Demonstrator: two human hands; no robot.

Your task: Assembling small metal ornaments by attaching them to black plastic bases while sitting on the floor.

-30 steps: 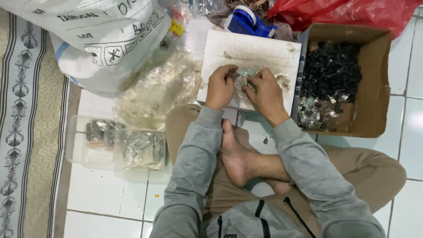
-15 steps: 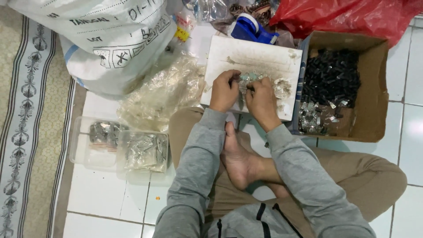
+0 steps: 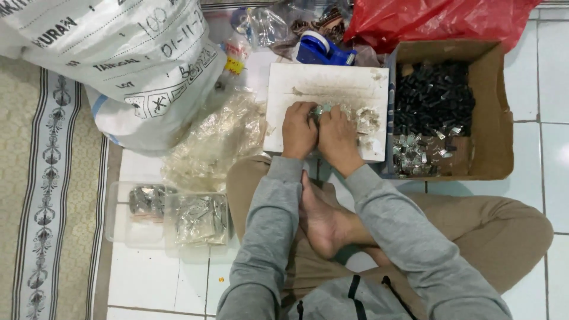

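I sit cross-legged on the floor with both hands on a white board (image 3: pixel 332 83) in front of my knees. My left hand (image 3: pixel 298 130) and my right hand (image 3: pixel 338 139) are pressed close together. Their fingers pinch a small clear packet of silvery parts (image 3: pixel 323 110) between them. Just right of my right hand, more small shiny pieces (image 3: pixel 367 121) lie on the board. My bare foot (image 3: pixel 323 222) rests below the hands.
A cardboard box (image 3: pixel 495 112) at the right holds black parts and silvery parts. A heap of clear plastic bags (image 3: pixel 216 139) lies left of the board, a big white sack (image 3: pixel 112 65) beyond it. Two clear tubs (image 3: pixel 121 228) with filled packets stand at the left. A red bag (image 3: pixel 438 21) and a blue tape dispenser (image 3: pixel 323 50) lie behind.
My hands have drawn closer together over the packet and sit a little nearer the board's front edge. The view has shifted slightly.
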